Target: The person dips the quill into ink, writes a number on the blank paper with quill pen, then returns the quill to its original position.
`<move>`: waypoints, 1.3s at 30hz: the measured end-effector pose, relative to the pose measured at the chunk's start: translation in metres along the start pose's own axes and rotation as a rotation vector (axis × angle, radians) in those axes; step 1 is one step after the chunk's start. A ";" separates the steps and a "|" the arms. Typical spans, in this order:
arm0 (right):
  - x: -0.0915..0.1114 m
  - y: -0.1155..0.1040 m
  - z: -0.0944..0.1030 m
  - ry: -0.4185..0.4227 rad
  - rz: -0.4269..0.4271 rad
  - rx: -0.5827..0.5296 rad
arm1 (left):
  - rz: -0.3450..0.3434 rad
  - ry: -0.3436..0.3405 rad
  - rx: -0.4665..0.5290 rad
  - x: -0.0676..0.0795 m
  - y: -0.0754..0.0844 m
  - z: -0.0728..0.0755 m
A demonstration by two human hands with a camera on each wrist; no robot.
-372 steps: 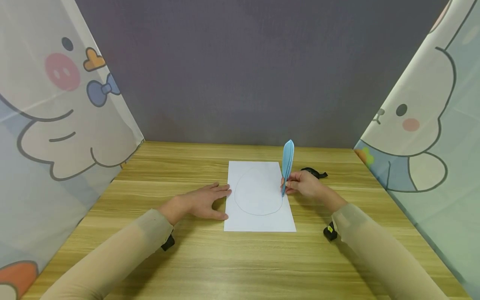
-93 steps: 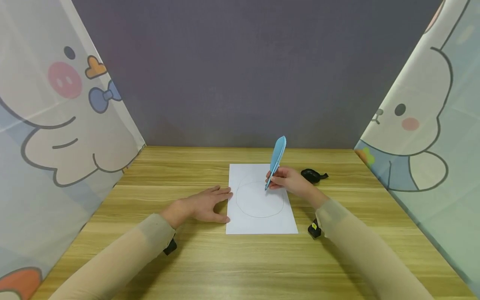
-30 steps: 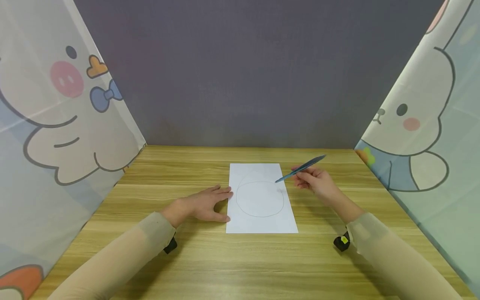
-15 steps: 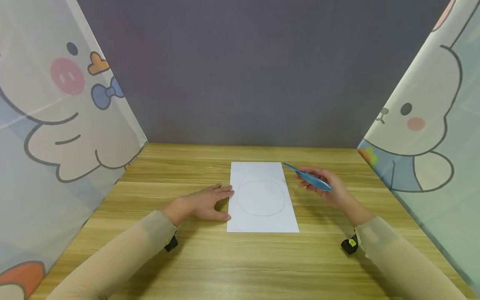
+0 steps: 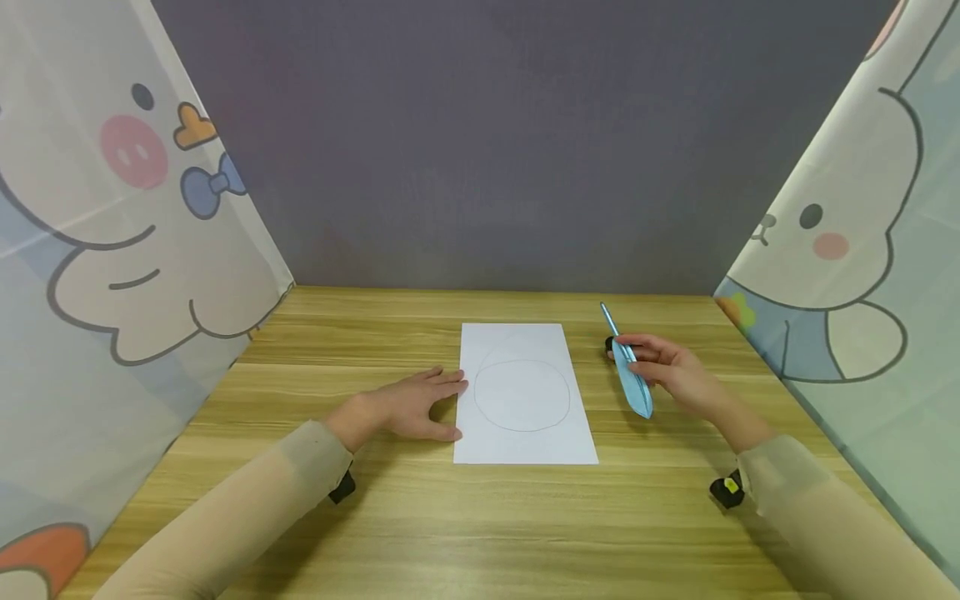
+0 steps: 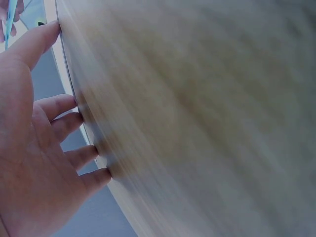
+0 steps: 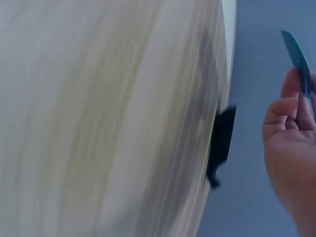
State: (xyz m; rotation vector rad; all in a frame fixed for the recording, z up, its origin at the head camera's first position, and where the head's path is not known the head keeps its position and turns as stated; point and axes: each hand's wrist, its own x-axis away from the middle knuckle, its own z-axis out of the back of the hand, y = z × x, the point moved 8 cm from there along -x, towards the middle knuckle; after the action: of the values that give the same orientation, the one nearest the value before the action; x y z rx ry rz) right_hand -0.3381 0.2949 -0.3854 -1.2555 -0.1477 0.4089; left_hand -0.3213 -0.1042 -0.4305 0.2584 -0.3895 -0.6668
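My right hand (image 5: 678, 375) pinches a light blue feather-shaped pen (image 5: 632, 383) between thumb and fingers, right of the paper. The pen is above the table, its narrow end pointing away from me and its feather end towards me. In the right wrist view the pen (image 7: 296, 57) stands out past the fingertips. A white sheet of paper (image 5: 517, 450) lies at the table's middle, bearing a thin rounded outline with a fainter curve above it. My left hand (image 5: 412, 408) rests with spread fingers at the sheet's left edge; the left wrist view shows its fingertips touching there.
A small black object (image 7: 222, 140) lies on the wooden table (image 5: 480, 525), mostly hidden behind my right hand in the head view. A dark grey panel (image 5: 480, 150) rises at the back. Cartoon-printed cloths (image 5: 187, 275) stand at both sides.
A second ago the pen's narrow end was over the sheet; my right hand has moved right, off the paper, and turned the pen round so the feather end points towards me. My left hand stays put.
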 end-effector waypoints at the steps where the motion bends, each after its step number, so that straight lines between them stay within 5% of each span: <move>1: 0.002 0.002 0.006 0.009 -0.008 0.039 | 0.001 0.001 -0.001 0.000 0.000 0.000; 9: 0.023 0.028 0.059 0.043 -0.089 0.280 | 0.002 -0.004 -0.007 -0.001 0.000 0.000; 15: 0.034 0.045 0.080 0.038 -0.140 0.339 | 0.004 -0.008 -0.001 -0.001 0.000 -0.001; 26: 0.032 0.040 0.072 -0.028 -0.040 0.564 | 0.007 -0.001 0.003 -0.001 -0.001 -0.001; 39: 0.029 0.049 0.067 -0.068 -0.103 0.542 | 0.003 -0.001 -0.005 -0.001 0.001 0.000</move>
State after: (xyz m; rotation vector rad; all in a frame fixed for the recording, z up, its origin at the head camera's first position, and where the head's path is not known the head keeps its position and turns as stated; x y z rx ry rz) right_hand -0.3445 0.3778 -0.4144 -0.6977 -0.1458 0.3703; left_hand -0.3218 -0.1029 -0.4301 0.2530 -0.3890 -0.6652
